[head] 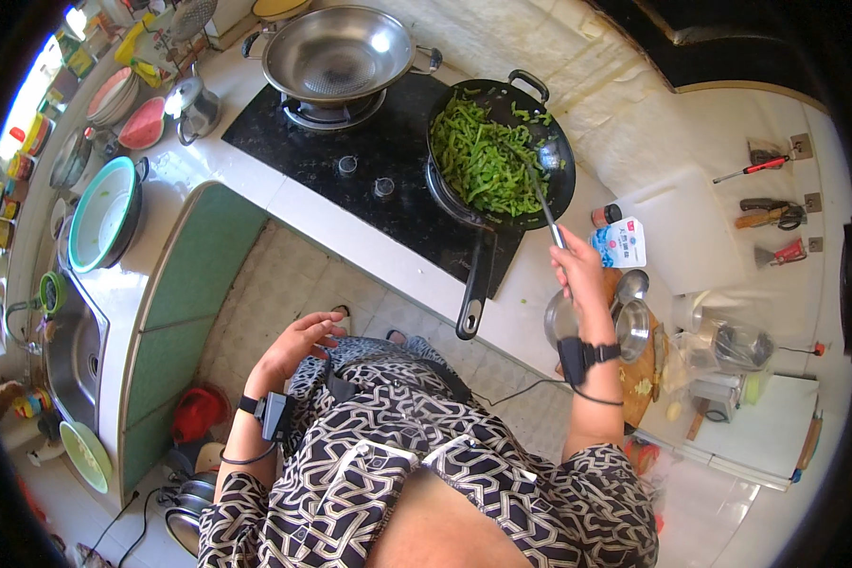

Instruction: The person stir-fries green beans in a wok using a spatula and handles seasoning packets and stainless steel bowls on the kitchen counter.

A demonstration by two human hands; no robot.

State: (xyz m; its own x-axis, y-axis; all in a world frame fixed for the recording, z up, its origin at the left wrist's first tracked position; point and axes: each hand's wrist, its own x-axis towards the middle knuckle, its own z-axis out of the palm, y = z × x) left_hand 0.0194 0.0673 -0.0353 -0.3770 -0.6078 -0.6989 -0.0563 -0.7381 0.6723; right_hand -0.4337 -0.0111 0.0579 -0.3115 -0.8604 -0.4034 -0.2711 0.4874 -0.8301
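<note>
My right hand [581, 264] grips the handle of a metal spatula [542, 190], whose far end reaches into chopped green vegetables [481, 153]. These lie in a dark wok [559, 160] on the right burner of a black glass gas hob [312, 165]. The wok's long black handle [476, 291] points back toward me, and no hand touches it. In front of my waist, my left hand [309, 342] hangs with its fingers apart and nothing in it. The head of the spatula is hidden among the greens.
An uncovered steel wok [337, 60] sits on the left burner. Right of the hob are a blue-and-white seasoning packet [619, 243], a small jar [605, 215], steel bowls [632, 330] and a wooden cutting board [639, 383]. A teal-rimmed basin [103, 213] stands near the sink [78, 355] at left.
</note>
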